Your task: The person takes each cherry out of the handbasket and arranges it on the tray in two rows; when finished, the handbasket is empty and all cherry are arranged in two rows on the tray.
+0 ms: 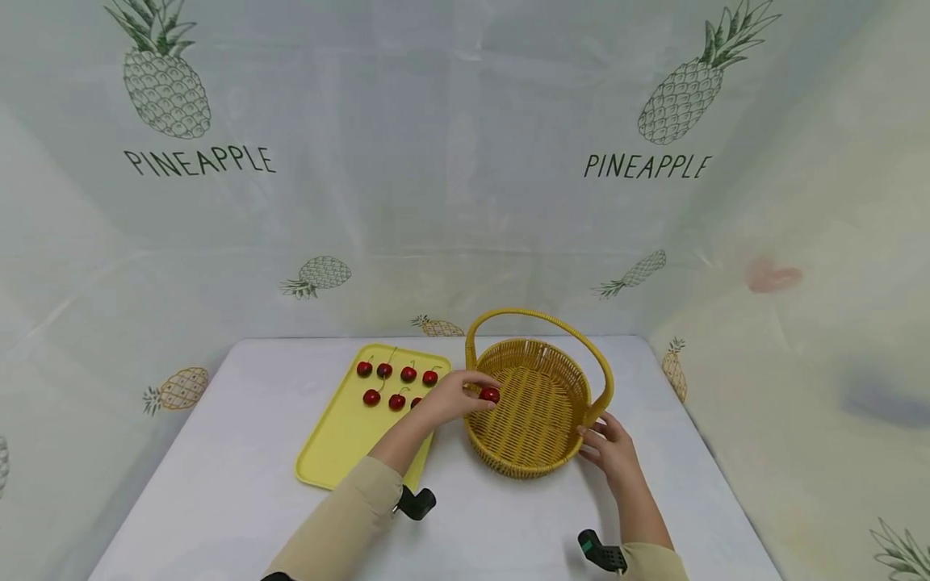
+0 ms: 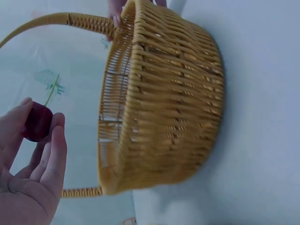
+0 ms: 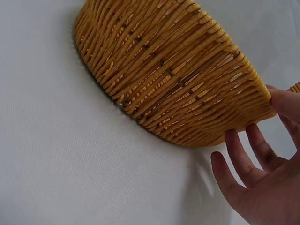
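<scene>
In the head view my left hand pinches a dark red cherry between thumb and fingertips, over the left rim of a yellow-brown wicker basket. Its thin green stem points up in the left wrist view. My right hand grips the basket's right side near the handle's foot. The right wrist view has that thumb at the rim and fingertips against the woven wall. No cherries show on the basket's woven floor. Left of it lies a yellow tray with several stemmed cherries toward its far end.
The basket's tall arched handle rises over its far side. Both stand on a white-covered table, backed by a pale curtain with pineapple prints. Black wrist cameras sit at both cuffs. My left forearm crosses the tray's right edge.
</scene>
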`<state>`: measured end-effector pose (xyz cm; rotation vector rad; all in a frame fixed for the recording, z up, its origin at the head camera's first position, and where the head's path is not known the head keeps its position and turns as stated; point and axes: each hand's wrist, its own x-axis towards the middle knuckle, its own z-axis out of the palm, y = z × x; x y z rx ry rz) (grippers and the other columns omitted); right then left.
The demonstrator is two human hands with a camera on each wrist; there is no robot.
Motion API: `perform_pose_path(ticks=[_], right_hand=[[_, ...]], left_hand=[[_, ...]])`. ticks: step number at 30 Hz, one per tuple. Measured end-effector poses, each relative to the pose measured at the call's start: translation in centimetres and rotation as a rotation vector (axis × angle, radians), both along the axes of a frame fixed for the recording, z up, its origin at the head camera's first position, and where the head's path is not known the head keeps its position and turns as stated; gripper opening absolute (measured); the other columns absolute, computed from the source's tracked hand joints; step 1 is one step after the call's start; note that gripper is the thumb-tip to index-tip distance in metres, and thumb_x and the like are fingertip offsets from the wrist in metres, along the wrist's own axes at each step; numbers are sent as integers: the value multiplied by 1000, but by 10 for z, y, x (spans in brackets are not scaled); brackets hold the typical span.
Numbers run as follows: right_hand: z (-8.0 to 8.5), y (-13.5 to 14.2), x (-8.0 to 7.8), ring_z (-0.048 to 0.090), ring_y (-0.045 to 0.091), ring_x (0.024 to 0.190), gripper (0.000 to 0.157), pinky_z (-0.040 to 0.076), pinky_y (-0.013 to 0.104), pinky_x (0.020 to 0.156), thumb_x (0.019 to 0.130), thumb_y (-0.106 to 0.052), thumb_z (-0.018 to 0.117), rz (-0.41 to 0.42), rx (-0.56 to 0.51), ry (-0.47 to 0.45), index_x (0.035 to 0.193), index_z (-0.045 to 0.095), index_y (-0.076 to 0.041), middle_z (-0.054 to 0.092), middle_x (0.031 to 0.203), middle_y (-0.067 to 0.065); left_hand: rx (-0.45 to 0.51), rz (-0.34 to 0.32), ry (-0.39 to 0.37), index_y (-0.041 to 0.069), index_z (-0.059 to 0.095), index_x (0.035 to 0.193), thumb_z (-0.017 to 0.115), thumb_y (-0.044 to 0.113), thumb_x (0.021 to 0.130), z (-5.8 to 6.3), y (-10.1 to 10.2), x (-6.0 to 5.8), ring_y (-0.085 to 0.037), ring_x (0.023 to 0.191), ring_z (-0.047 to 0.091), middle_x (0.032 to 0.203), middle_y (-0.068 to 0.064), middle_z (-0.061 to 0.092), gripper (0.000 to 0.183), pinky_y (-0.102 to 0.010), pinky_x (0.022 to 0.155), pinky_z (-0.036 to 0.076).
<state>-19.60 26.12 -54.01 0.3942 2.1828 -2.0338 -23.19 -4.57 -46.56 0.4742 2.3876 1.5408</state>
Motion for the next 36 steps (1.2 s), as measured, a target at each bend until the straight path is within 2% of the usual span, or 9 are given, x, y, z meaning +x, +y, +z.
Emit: perform_pose_path(ticks=[4,11,15,22,30,36], right_hand=[[0,0,-1,60,19,101,61,51,44,90,95,-13,63,-9,5,-3,149,35,-9,43,135,21],[1,1,-3,59,22,106,59,51,42,90,96,-12,62,0,6,-1,149,35,-10,43,136,21],[2,1,-3,57,22,107,59,51,41,90,96,-12,62,-10,1,-11,149,36,-12,43,137,19],[1,-1,-3,57,23,107,61,51,43,90,95,-12,63,-12,0,-25,149,35,-10,42,136,21],[1,0,-5,57,21,106,59,50,43,92,96,-13,63,-4,6,-25,149,36,-12,43,136,18],[1,1,-5,58,18,102,60,50,44,92,96,-13,63,-2,8,-17,149,36,-11,43,134,19]], left_hand=[[9,44,-8,11,71,118,76,11,86,-5,-18,10,-16,87,65,119,-7,61,32,-46,77,54],[-50,150,-5,15,72,117,80,19,82,-16,-46,22,-15,86,63,119,-4,62,36,-31,68,53],[-78,183,28,19,73,115,82,20,81,-19,-55,25,-16,88,62,118,-2,63,35,-29,69,53],[-163,255,102,18,76,107,83,12,78,-23,-74,29,-18,87,57,108,1,62,30,-30,70,51],[-191,335,93,19,74,105,85,18,76,-26,-97,34,-19,82,51,105,0,62,30,-31,68,47],[-170,372,69,13,72,110,84,14,77,-34,-113,33,-18,78,53,113,-6,61,35,-29,62,46]])
